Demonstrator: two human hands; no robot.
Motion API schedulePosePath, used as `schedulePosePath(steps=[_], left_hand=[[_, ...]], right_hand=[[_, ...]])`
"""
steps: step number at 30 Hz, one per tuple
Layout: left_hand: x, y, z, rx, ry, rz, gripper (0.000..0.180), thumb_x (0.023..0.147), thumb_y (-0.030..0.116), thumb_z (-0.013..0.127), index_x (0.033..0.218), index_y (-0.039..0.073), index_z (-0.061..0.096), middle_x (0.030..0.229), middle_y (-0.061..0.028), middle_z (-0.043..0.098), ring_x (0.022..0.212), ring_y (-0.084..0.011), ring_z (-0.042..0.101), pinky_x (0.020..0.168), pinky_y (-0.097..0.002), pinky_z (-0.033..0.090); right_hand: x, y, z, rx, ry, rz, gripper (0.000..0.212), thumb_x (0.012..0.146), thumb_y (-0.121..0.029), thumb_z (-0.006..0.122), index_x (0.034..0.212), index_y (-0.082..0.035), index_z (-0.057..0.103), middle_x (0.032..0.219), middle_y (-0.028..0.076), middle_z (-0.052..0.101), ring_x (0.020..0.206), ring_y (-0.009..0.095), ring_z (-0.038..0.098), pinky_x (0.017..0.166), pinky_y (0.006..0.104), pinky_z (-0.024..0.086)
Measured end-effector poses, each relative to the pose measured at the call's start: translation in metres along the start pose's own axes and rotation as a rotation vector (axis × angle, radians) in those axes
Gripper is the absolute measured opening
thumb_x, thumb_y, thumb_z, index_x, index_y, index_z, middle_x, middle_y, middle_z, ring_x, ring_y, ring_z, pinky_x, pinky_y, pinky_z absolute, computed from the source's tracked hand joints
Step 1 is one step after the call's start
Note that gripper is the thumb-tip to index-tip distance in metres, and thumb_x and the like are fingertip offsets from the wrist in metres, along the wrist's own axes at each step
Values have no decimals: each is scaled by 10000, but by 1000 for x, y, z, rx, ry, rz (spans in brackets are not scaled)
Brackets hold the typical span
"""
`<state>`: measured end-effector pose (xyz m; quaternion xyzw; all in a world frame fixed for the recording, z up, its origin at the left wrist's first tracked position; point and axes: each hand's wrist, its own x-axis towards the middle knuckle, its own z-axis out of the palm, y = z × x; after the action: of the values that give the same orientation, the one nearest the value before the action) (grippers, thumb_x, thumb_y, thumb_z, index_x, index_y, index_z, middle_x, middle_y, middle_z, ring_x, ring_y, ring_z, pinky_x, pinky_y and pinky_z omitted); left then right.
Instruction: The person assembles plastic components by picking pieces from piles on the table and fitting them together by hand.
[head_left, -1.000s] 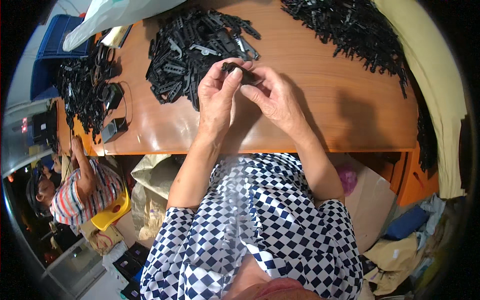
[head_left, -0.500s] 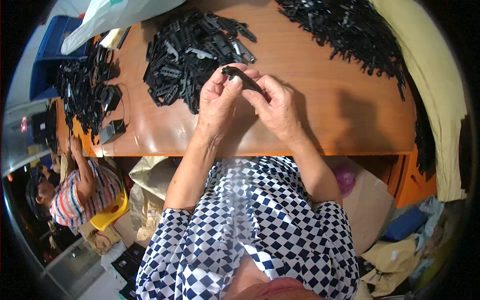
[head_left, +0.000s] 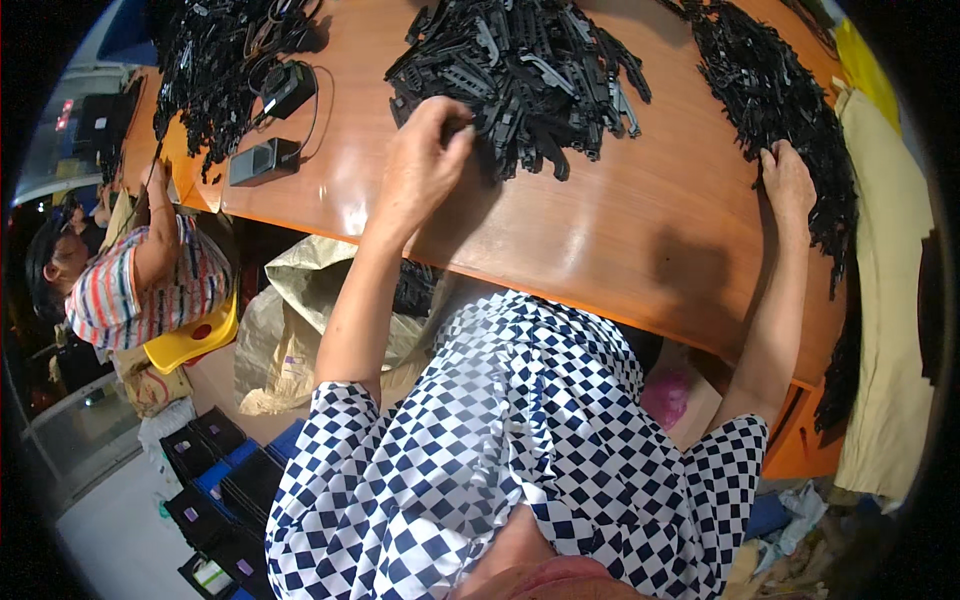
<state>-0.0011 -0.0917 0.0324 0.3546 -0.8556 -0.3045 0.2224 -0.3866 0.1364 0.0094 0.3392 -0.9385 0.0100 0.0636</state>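
Observation:
My left hand (head_left: 425,160) is at the near left edge of a heap of black and grey plastic parts (head_left: 520,80), its fingers curled toward the thumb. Whatever it may grip is hidden by the fingers. Far to the right, my right hand (head_left: 790,182) touches the near side of a second heap of slim black parts (head_left: 765,85). Its fingers are bent and close together among the pieces; I cannot make out whether one is between them.
A third black heap (head_left: 205,90) lies at the left, near a black box with a cable (head_left: 288,90) and a grey box (head_left: 262,162). A person in a striped top (head_left: 150,280) sits at the left. An open sack (head_left: 310,290) stands below the table edge (head_left: 560,293). Pale yellow cloth (head_left: 885,300) hangs at the right.
My hands were together holding a long black plastic part; now they are wide apart, the left at the middle heap, the right at the right heap. The view has shifted too.

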Motion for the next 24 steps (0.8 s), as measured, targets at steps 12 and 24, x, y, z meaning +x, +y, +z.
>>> schedulePosePath(steps=[12, 24], left_hand=[[68, -26, 2, 667, -25, 508, 160, 800, 61, 579, 956, 96, 586, 913, -66, 584, 888, -286, 577, 761, -405, 498], [78, 0, -23, 661, -274, 560, 208, 762, 45, 635, 965, 58, 592, 929, -84, 628, 930, -282, 607, 779, -353, 499]], right_hand=[[-15, -42, -12, 1318, -194, 123, 163, 921, -199, 584, 959, -45, 620, 748, 9, 605, 615, 39, 530, 545, 193, 432], [-91, -154, -17, 1605, -493, -183, 211, 948, -149, 534, 1098, -3, 561, 870, 70, 638, 611, 51, 557, 487, 153, 430]])
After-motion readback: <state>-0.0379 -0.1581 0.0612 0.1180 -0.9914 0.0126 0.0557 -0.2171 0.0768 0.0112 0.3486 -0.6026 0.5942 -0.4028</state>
